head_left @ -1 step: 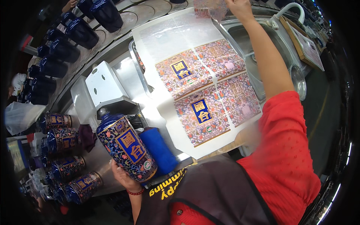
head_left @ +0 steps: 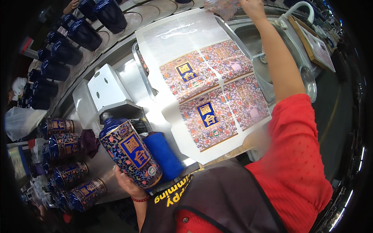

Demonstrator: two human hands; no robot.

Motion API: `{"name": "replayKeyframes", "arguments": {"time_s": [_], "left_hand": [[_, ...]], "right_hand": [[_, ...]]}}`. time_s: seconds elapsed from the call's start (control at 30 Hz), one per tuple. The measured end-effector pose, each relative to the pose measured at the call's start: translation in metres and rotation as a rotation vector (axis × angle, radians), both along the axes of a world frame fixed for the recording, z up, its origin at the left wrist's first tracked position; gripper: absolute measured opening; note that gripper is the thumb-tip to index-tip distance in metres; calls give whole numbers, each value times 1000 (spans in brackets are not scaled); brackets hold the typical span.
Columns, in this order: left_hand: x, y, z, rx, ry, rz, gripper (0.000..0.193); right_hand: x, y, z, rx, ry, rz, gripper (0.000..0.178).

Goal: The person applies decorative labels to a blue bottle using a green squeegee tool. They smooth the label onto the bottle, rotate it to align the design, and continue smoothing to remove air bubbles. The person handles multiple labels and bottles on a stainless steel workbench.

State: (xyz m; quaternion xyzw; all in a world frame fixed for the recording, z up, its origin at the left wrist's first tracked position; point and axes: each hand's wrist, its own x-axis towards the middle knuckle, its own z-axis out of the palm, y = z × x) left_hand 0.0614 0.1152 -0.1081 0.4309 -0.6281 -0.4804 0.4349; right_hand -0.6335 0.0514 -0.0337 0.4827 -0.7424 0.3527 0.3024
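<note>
My left hand (head_left: 127, 183) is wrapped around the lower side of a dark blue bottle (head_left: 116, 149), which lies tilted toward me and is covered in a floral pattern with a blue and gold panel. At the top of the view, my right hand (head_left: 252, 8) is pinched on a thin floral decal film (head_left: 222, 7), blurred and partly cut off by the picture's edge. Below that hand, a white backing sheet (head_left: 171, 35) carries several printed floral decals (head_left: 208, 114). Its upper part is bare of print. A blue cloth (head_left: 165, 157) touches the bottle's right side.
Several decorated bottles (head_left: 64, 143) stand at the left, and plain dark blue bottles (head_left: 110, 15) line a conveyor behind them. A white box-like holder (head_left: 108, 85) sits beyond my bottle. To the right are a metal sink (head_left: 281, 46), a white faucet (head_left: 303, 7) and a framed board (head_left: 312, 44).
My right hand has shifted slightly to the right with the decal film. My left hand and the bottle stay nearly still.
</note>
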Motion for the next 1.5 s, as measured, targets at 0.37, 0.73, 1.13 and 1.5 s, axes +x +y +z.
{"name": "replayKeyframes", "arguments": {"time_s": [0.37, 0.73, 1.13, 1.5], "left_hand": [[-1, -1, 0, -14, 7, 17, 63], [-1, -5, 4, -152, -37, -75, 86], [7, 9, 40, -633, -682, -87, 96], [5, 6, 60, -718, -704, -96, 92]], "right_hand": [[-57, 125, -120, 1148, -383, -671, 47], [-58, 110, -45, 1049, -70, -533, 42], [106, 82, 116, 787, 7, 162, 19], [328, 85, 177, 754, 30, 723, 19]]}}
